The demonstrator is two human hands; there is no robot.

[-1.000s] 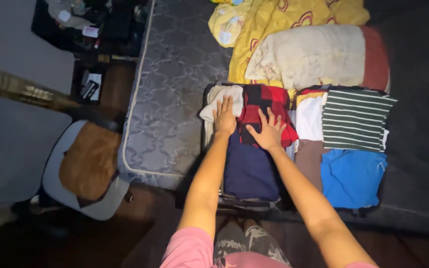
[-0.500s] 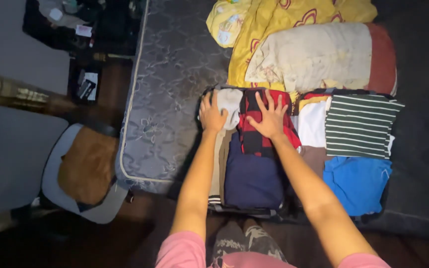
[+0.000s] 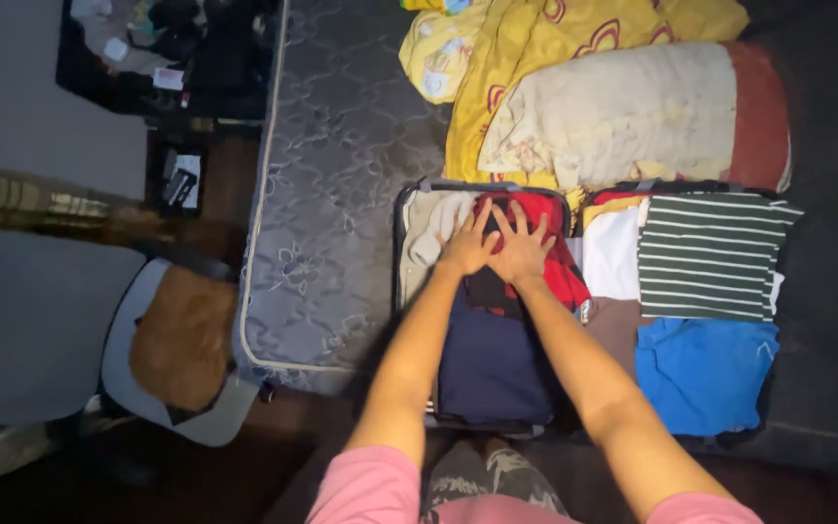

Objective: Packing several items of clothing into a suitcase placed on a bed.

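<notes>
Chair (image 3: 181,340) with a brown cushion is standing at the far left beside the grey mattress (image 3: 341,165), and next to that we are looking down into an open suitcase (image 3: 402,243) lying on the bed. Our left hand (image 3: 466,243) is now pressing flat, fingers spread wide and holding nothing, on the red garment (image 3: 560,257) at the top of the near half, above the navy folded piece (image 3: 492,364). A second ago this hand was sitting further out over the pale cloth (image 3: 434,228) at the case's left edge; it is now touching our right hand (image 3: 521,250), which is likewise splayed open and empty on the same red fabric. With both palms meeting there, we judge the pile is being pushed down and flattened. Further right, the other half is holding a striped shirt (image 3: 705,252) and a blue shirt (image 3: 705,374), with a rolled blanket (image 3: 632,116) beyond.
</notes>
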